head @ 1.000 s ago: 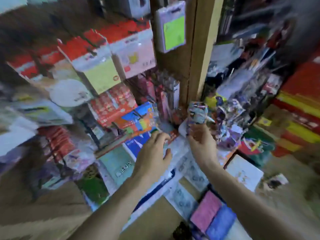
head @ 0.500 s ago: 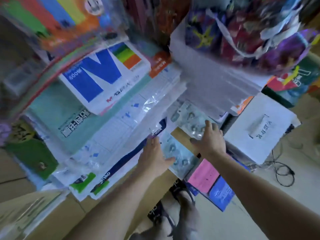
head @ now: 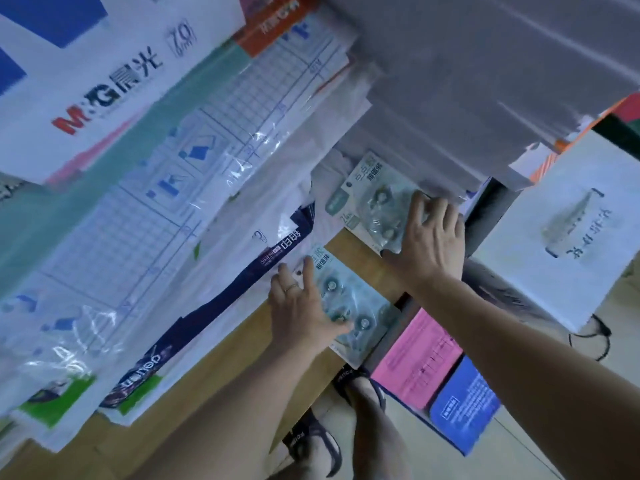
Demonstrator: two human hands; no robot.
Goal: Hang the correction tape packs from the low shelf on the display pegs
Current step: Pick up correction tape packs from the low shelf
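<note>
Two pale green correction tape packs lie on the low wooden shelf [head: 360, 249]. The nearer pack [head: 362, 308] sits by the shelf's front edge. My left hand [head: 301, 306] lies flat on its left part, fingers spread, thumb across the blister. The farther pack [head: 367, 195] is partly tucked under a grey paper stack. My right hand [head: 429, 237] has curled fingers on top of it and its thumb at the near edge. No display pegs are in view.
Plastic-wrapped paper packs [head: 173, 202] overhang the shelf on the left. Grey reams [head: 485, 81] jut out above. A white box [head: 561, 230] stands right, pink [head: 415, 358] and blue [head: 464, 403] boxes lie below. My sandalled feet [head: 363, 393] and a cable [head: 595, 337] are on the floor.
The view dropped from the peg wall to the low shelf. Both hands came down onto the two packs; my right hand's fingers have curled tighter on the farther pack.
</note>
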